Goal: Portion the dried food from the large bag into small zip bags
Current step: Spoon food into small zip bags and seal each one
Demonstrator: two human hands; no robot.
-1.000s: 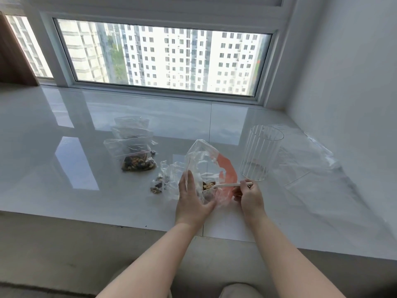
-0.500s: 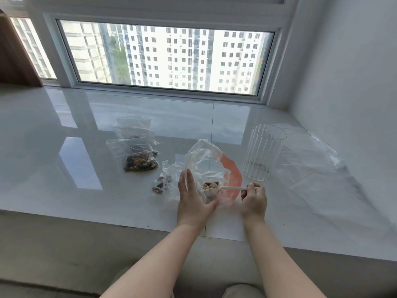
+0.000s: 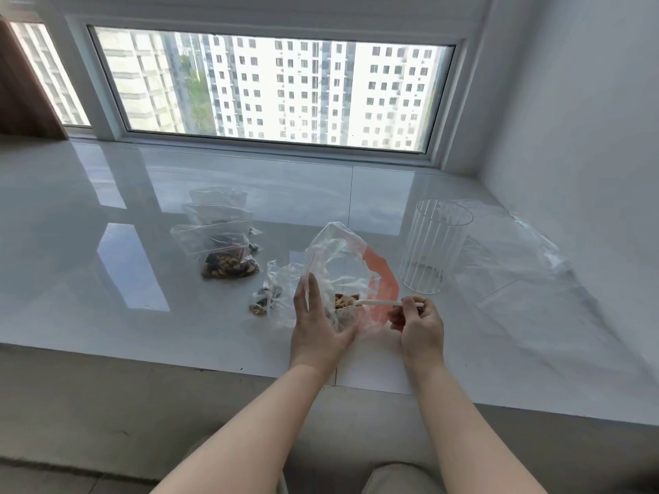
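Three small zip bags already hold portions: they lie in a row toward the left of the window ledge, the nearest filled bag showing a dark heap of dried food at its bottom, the two behind it partly hidden. A crumpled clear bag with a few pieces in it lies just beside the left hand. Judging by that, the work is well along but not finished — a portion is being handled now.

The left hand holds up an open clear bag, fingers straight along its near wall and thumb curled round its lower part. The right hand pinches the end of a white spoon, whose bowl sits inside the bag's mouth with dried food on it. So the food lies at the spoon's far end, between the two hands and close to the left palm.

Whether this bag is the large one or a small one cannot be told. An empty ribbed clear cup stands right of it, and flat plastic sheeting lies toward the ledge's right corner.
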